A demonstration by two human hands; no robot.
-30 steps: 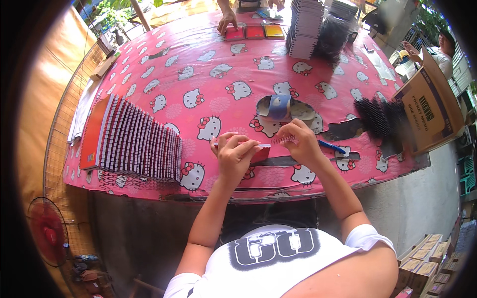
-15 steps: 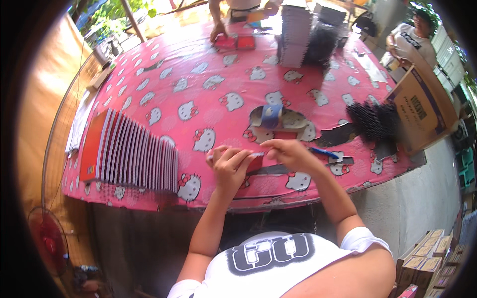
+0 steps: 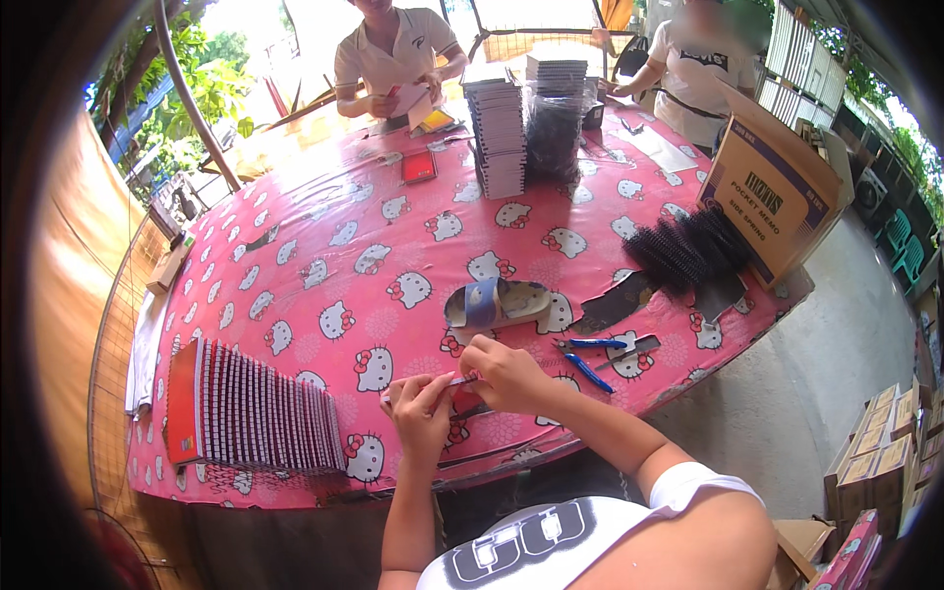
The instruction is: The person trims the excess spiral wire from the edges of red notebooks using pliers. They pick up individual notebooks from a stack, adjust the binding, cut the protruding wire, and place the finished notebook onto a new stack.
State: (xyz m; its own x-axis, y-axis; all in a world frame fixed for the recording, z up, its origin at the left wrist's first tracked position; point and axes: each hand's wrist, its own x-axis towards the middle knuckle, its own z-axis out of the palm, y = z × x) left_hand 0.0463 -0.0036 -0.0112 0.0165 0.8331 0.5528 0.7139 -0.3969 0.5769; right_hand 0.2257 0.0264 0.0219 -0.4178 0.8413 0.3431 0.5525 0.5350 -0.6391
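Observation:
Low over the near edge of the table, my left hand (image 3: 421, 411) grips a small, thin notebook (image 3: 460, 382), held edge-up so that only its narrow bound edge shows well. My right hand (image 3: 503, 376) pinches the other end of that edge, fingers closed; the fingertips hide most of it. Beyond my hands lies a blue and white slide sandal (image 3: 523, 303). To the right of my right hand rest cutting pliers with blue handles (image 3: 588, 372), their handles spread. A long row of red-covered spiral notebooks (image 3: 261, 413) stands on the left.
Black plastic spiral coils (image 3: 683, 251) lie beside a cardboard box (image 3: 767, 197) at the right. Tall notebook stacks (image 3: 497, 138) and a red notebook (image 3: 419, 166) are farther back. Two people stand across the pink table (image 3: 324, 265); one handles papers. Boxes (image 3: 870, 467) sit lower right.
The view has shifted upward. My right hand, earlier apart from the notebook, has come in to its edge. Across the table, a person now holds papers instead of reaching down to the red notebooks.

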